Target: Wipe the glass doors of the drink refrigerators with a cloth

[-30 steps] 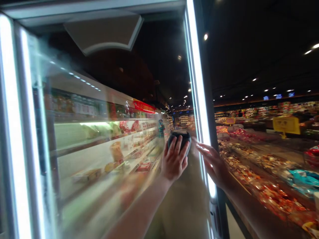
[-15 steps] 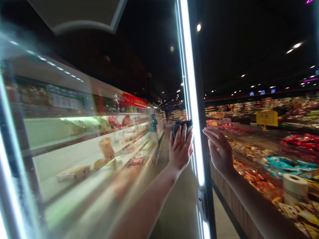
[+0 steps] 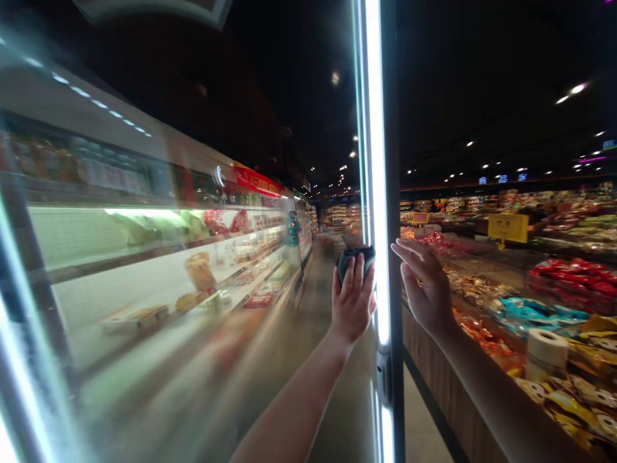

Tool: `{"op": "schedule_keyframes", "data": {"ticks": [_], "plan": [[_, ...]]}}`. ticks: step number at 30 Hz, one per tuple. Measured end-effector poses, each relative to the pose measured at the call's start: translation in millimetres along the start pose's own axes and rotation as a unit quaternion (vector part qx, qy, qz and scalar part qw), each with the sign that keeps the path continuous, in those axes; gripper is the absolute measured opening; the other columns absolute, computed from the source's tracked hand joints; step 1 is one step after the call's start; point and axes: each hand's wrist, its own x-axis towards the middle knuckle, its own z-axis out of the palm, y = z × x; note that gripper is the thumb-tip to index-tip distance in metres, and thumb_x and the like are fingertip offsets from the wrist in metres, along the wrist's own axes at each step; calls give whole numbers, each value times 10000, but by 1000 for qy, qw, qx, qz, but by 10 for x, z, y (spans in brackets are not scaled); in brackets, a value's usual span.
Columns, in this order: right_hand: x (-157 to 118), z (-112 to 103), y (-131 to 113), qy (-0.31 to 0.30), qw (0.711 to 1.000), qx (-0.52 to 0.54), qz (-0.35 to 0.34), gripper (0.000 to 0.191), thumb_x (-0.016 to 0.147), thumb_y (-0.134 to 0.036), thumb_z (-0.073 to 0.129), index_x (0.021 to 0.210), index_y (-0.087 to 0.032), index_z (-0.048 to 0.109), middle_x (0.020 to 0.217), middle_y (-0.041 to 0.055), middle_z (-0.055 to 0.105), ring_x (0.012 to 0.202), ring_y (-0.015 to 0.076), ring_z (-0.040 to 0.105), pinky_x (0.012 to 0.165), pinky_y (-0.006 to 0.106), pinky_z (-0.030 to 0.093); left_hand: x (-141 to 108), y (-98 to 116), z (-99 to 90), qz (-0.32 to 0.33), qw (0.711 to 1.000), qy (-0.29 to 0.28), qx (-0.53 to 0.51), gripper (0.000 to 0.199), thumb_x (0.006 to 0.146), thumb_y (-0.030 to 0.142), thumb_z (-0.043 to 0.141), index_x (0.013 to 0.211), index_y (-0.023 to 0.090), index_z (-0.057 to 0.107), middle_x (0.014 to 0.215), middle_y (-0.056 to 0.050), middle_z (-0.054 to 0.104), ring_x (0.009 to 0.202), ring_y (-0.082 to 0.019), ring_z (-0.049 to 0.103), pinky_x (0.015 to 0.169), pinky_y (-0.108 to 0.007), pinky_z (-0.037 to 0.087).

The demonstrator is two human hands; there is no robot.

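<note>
My left hand (image 3: 353, 303) presses a dark folded cloth (image 3: 357, 258) flat against the glass door (image 3: 144, 360) of a refrigerated display case, close to the door's lit vertical frame (image 3: 378, 173). The fingers lie spread over the cloth, which is partly hidden beneath them. My right hand (image 3: 427, 289) is raised just beyond that frame, holding nothing, with its fingers apart and pointing left. Packaged foods stand on shelves behind the glass, blurred by reflections.
A wood-sided counter (image 3: 446, 392) of loose snacks runs along the right, with a paper roll (image 3: 547, 355) and a yellow price sign (image 3: 508, 227) on it. A long aisle floor (image 3: 347, 424) stretches between counter and case towards distant shelves.
The view has swung right and tilted down. The cloth has slid along the glass towards the lit frame, staying under my left hand. My right hand has risen slightly, with its fingers spread.
</note>
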Motion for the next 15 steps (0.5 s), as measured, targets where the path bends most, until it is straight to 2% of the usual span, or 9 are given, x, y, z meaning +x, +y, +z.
{"op": "schedule_keyframes", "data": {"ticks": [2, 4, 7, 10, 12, 13, 15], "plan": [[-20, -1, -5, -13, 1000, -2, 1, 400, 999, -205, 462, 1341, -310, 639, 1325, 76, 648, 1267, 251, 593, 1059, 496, 505, -365, 36, -8, 44, 999, -15, 3, 639, 920, 282, 587, 1532, 201, 421, 1608, -104, 394, 1563, -246, 183, 1290, -526, 93], [-4, 0, -15, -20, 1000, -2, 1, 393, 1000, -208, 461, 1335, -301, 644, 1323, 84, 648, 1253, 250, 603, 1056, 495, 506, -465, -39, -36, 87, 996, -28, -3, 620, 920, 278, 580, 1520, 213, 439, 1604, -87, 404, 1562, -224, 184, 1293, -512, 82], [40, 16, -56, -20, 1000, -3, 2, 390, 999, -217, 462, 1333, -299, 646, 1329, 86, 646, 1249, 253, 607, 1057, 496, 505, -148, -278, -84, 103, 994, -30, -16, 630, 933, 267, 558, 1543, 243, 402, 1622, -68, 370, 1554, -196, 212, 1295, -483, 67], [22, 54, -114, -19, 1000, -3, 6, 387, 1000, -224, 467, 1332, -308, 645, 1332, 81, 645, 1258, 255, 601, 1059, 501, 503, 200, -394, -98, -7, 1000, -12, -13, 676, 934, 300, 568, 1571, 241, 349, 1649, -99, 298, 1554, -241, 213, 1287, -513, 81], [-25, 91, -147, -20, 1000, 3, 11, 384, 1000, -224, 472, 1332, -309, 645, 1327, 83, 648, 1251, 256, 604, 1047, 502, 510, 198, -311, -77, -56, 998, 1, -8, 700, 921, 292, 581, 1576, 236, 339, 1654, -104, 283, 1560, -257, 187, 1283, -533, 77], [-49, 110, -160, -22, 1000, 9, 14, 382, 999, -226, 475, 1331, -308, 646, 1325, 84, 649, 1244, 257, 609, 1037, 501, 516, 132, -238, -60, -50, 999, 4, -7, 701, 916, 281, 581, 1573, 225, 345, 1651, -101, 294, 1564, -250, 170, 1284, -530, 70], [-82, 144, -181, -35, 999, 18, 17, 383, 998, -232, 476, 1332, -307, 647, 1326, 87, 647, 1231, 260, 616, 1024, 500, 525, -38, -104, -29, 3, 1000, 2, -12, 685, 905, 269, 579, 1554, 184, 378, 1635, -100, 333, 1570, -228, 143, 1289, -517, 53]]}}
